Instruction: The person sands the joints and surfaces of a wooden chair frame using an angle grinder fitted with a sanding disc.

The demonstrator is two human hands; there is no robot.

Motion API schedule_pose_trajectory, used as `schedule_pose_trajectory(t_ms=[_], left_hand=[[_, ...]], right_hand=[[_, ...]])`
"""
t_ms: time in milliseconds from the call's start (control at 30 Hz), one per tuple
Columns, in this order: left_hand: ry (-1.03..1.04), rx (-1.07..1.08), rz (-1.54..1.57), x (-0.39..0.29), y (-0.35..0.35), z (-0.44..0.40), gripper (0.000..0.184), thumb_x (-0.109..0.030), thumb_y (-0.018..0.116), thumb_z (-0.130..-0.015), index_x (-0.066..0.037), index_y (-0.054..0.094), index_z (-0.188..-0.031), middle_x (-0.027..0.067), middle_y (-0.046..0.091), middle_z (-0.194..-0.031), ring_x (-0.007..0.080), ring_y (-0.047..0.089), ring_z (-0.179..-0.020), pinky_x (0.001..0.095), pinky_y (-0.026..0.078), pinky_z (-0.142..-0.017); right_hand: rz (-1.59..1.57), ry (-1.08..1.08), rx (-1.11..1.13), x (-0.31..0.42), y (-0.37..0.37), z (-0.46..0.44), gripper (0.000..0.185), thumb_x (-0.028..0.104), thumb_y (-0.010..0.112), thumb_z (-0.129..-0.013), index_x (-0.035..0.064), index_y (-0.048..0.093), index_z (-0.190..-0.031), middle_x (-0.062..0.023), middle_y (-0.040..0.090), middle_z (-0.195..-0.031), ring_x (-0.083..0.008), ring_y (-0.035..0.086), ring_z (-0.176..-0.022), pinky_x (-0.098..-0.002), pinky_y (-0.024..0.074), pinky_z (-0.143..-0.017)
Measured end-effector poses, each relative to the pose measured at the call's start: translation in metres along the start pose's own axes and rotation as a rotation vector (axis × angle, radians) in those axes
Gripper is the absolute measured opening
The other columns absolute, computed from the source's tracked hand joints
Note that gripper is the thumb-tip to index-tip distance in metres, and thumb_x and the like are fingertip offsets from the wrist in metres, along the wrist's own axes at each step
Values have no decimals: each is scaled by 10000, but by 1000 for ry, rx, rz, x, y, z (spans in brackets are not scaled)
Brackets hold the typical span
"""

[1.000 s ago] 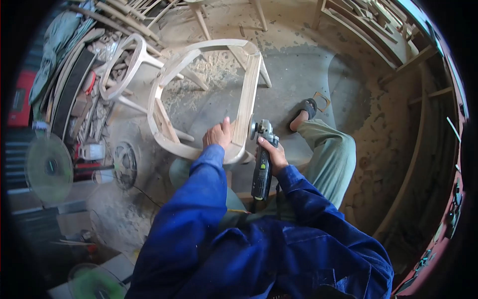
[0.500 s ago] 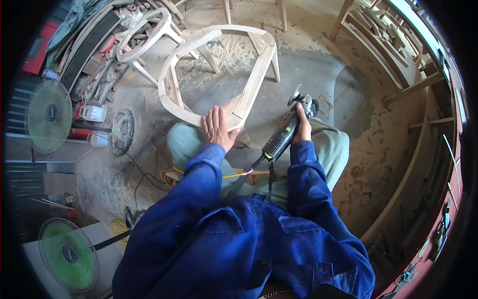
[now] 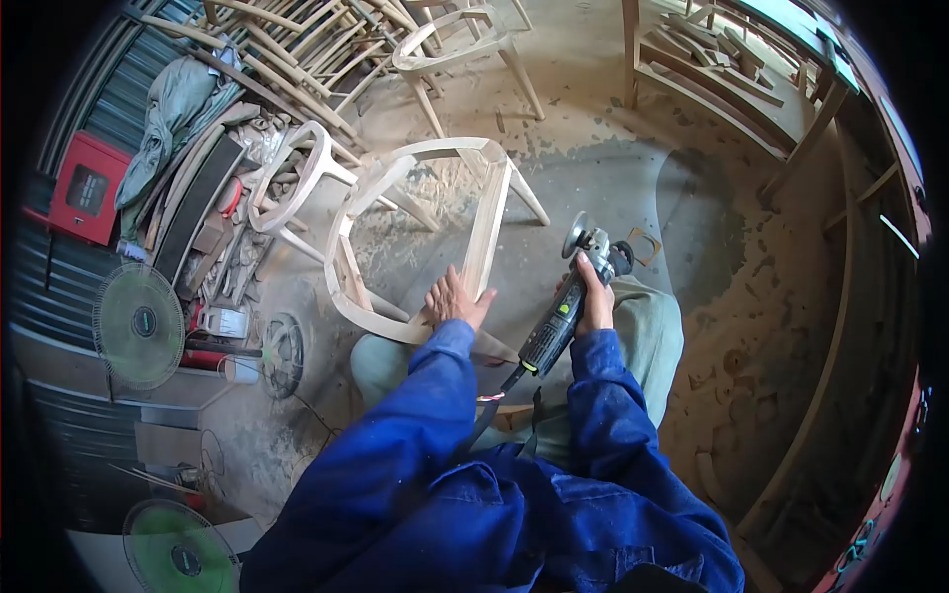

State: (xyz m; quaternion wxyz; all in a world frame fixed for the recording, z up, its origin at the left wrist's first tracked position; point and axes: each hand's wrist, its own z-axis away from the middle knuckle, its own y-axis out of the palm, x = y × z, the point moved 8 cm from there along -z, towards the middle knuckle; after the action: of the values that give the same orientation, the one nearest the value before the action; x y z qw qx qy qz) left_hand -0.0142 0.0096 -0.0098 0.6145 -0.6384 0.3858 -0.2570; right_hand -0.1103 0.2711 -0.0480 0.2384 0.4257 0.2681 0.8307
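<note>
A pale wooden chair frame [image 3: 486, 233] with splayed legs stands on the floor in front of me. My left hand [image 3: 457, 298] rests on its near corner, fingers spread over the wood. In my right hand [image 3: 595, 294] is a black and silver angle grinder [image 3: 556, 328], held to the right of the frame and apart from it. The round disc [image 3: 575, 235] of the grinder points up and to the left. Its cord leaves the lower end towards my lap.
Another chair frame [image 3: 314, 178] stands at the left beside wood scraps. Further chair frames [image 3: 460, 54] are at the top. Two green fans [image 3: 143, 321] and a red box [image 3: 89, 188] are on the left. Wooden shelving [image 3: 712, 109] holds offcuts at the upper right.
The grinder has moved from the frame's edge out to the right, and its disc has turned to point up and left. My left hand has stayed at the near corner, shifting slightly.
</note>
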Motion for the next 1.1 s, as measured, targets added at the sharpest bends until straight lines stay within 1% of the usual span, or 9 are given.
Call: schedule_pose_trajectory(t_ms=[167,267,400,667,700,767,867,933,1100], left_hand=[[-31,19,110,13,7,2,743,-557,827,-771,-158,553,-1334,166,601,-1294,386,496,-1293,524,326,-1130],[34,-71,186,10,-2,10,749,-534,821,-775,-134,540,-1342,159,602,-1277,367,502,-1275,515,329,-1106],[91,-30,156,6,3,36,740,-490,833,-759,-130,541,-1336,136,600,-1248,340,511,-1245,502,334,-1058],[428,34,282,-12,-8,79,712,-419,872,-726,-84,576,-1280,113,614,-1179,312,542,-1164,487,350,-1009],[446,31,306,-11,-10,74,667,-394,868,-728,-91,602,-1259,102,627,-1176,315,548,-1170,482,352,-1006],[476,26,235,4,0,61,647,-382,876,-715,-96,629,-1240,91,646,-1178,332,574,-1154,491,383,-964],[599,-16,260,27,-15,37,675,-410,875,-724,-69,624,-1250,152,640,-1186,354,589,-1124,485,419,-960],[612,129,223,31,-13,30,651,-430,848,-773,-68,614,-1261,152,638,-1200,361,585,-1148,476,427,-985],[503,432,256,0,-19,-2,480,-485,688,-943,-41,694,-1126,191,691,-1049,373,649,-1057,501,472,-938]], right_hand=[[-119,33,-6,-3,-10,-12,432,360,859,-858,55,621,-1050,-91,627,-771,-239,651,-637,-377,564,-603],[-124,61,18,2,3,0,452,389,857,-859,56,616,-1047,-97,638,-797,-239,655,-654,-386,576,-620],[-92,41,99,0,9,-4,482,456,805,-894,60,617,-1093,-111,661,-874,-238,675,-730,-384,588,-671],[-107,12,156,-4,-8,-29,450,427,758,-942,46,620,-1138,-107,681,-895,-242,692,-752,-374,599,-677],[-44,-62,116,1,-7,-26,477,536,700,-956,69,638,-1029,-106,665,-823,-268,675,-671,-426,594,-634],[-22,-131,21,0,-30,-36,470,471,715,-964,17,615,-1030,-136,673,-834,-285,678,-656,-447,602,-611],[-76,-221,-26,15,-28,-20,423,370,772,-932,7,596,-1059,-140,669,-830,-271,678,-623,-425,604,-567],[-96,-166,-76,10,-37,-20,426,316,838,-874,43,620,-1116,-92,665,-814,-230,680,-636,-376,585,-594],[18,-199,-197,10,-34,-25,400,298,892,-812,46,686,-1044,-42,646,-810,-181,642,-599,-334,553,-567]])
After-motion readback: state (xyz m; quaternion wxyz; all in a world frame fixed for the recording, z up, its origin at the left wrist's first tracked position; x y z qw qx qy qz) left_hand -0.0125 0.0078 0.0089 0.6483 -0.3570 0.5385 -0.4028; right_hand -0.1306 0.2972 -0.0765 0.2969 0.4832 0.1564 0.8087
